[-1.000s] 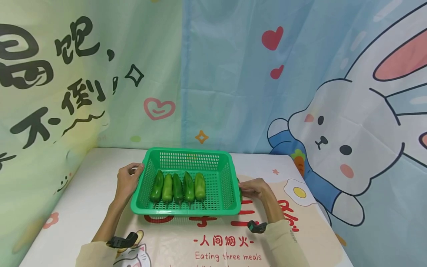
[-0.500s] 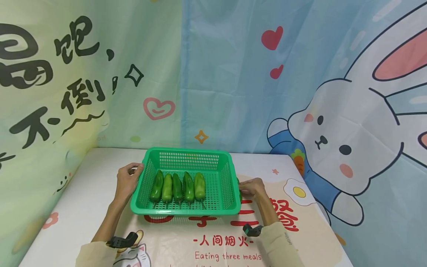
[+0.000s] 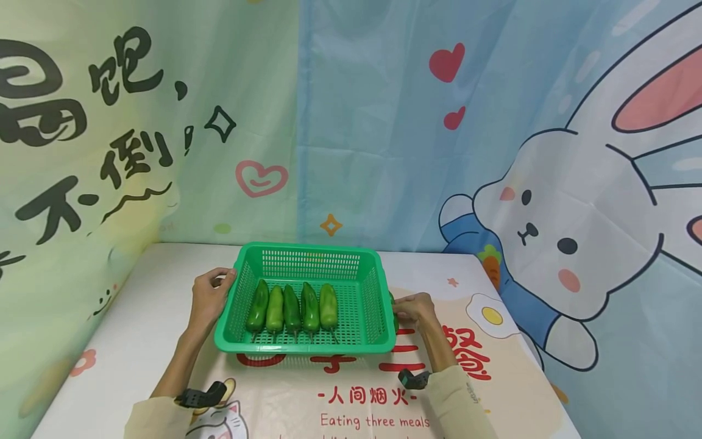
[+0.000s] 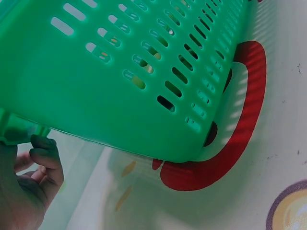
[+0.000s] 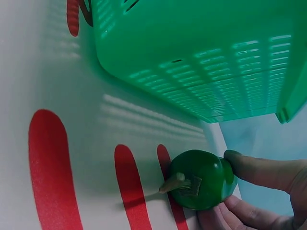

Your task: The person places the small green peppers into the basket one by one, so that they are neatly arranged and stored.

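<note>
A green plastic basket (image 3: 359, 347) with slotted sides stands on the table. Several green chili peppers (image 3: 310, 308) lie side by side in it, stems toward the person. At the basket's left end, my left hand (image 3: 209, 296) grips the rim, its fingers (image 4: 47, 155) curled up beneath the edge. Outside the right end, my right hand (image 3: 418, 306) pinches another green chili pepper (image 5: 196, 175) between thumb and fingers, close over the tablecloth. That pepper's pale stem points away from the hand. In the head view the basket's rim hides most of it.
A printed tablecloth (image 3: 373, 421) with red lettering and cartoon figures covers the table. Behind it hangs a fabric backdrop (image 3: 373, 152) with a rabbit and hearts. Dark wrist cameras (image 3: 202, 396) sit on both forearms.
My right hand has shifted slightly left toward the basket's side, its forearm moving with it. The left hand, the basket and the peppers inside stay as they were.
</note>
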### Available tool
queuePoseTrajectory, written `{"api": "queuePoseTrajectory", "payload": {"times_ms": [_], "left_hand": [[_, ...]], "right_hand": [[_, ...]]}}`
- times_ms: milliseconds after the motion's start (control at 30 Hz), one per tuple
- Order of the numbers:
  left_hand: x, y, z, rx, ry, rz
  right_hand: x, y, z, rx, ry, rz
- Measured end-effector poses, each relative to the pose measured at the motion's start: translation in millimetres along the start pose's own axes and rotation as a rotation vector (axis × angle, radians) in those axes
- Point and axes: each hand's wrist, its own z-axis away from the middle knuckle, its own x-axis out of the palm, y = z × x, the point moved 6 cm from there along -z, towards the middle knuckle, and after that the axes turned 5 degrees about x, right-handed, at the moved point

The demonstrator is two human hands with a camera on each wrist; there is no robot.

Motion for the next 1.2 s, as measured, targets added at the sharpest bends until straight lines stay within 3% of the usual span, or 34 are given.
{"api": "queuePoseTrajectory", "payload": {"times_ms": [200, 767, 1200], "left_hand": [[-0.6, 0.4, 0.7, -0.003, -0.009, 0.005], [0.0, 1.6, 0.8, 0.003, 0.002, 0.003], [0.2, 3.3, 0.3, 0.005, 0.017, 0.001]], "right_hand": [[-1, 3, -2.2, 0.02, -0.022, -0.062], [-1, 19, -18.7, 0.181, -0.17, -0.322], [-9, 18, -16.4, 0.228, -0.246, -0.433]]}}
